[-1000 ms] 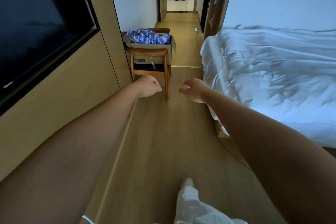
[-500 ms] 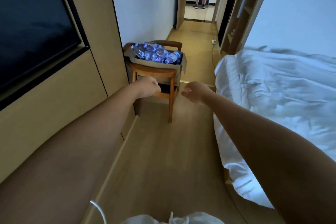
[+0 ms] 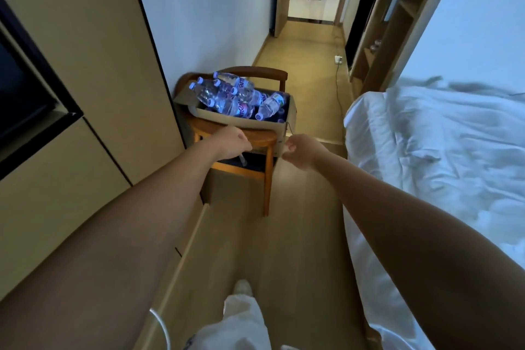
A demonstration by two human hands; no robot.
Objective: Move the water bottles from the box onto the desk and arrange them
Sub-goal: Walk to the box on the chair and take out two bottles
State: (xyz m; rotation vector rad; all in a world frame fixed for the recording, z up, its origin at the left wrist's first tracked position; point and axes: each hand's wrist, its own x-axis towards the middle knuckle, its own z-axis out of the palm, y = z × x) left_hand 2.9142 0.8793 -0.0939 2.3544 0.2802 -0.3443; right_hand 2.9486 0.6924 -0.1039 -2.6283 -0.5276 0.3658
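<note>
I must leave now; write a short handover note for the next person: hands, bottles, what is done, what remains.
Left hand: fingers curled, holds nothing.
Right hand: fingers curled, holds nothing.
Both are stretched toward the chair, not touching the box.
Water bottles: all piled in the open cardboard box, which sits on the chair by the wall.
Done: nothing moved.
Left: every bottle. The desk is not in view.

bottles (image 3: 233,96) in box (image 3: 241,119) | box on chair (image 3: 255,145) | bed (image 3: 440,150) right | chair seemingly against left wall

Clear water bottles (image 3: 227,96) with blue caps lie jumbled in an open cardboard box (image 3: 244,121) on a chair.
</note>
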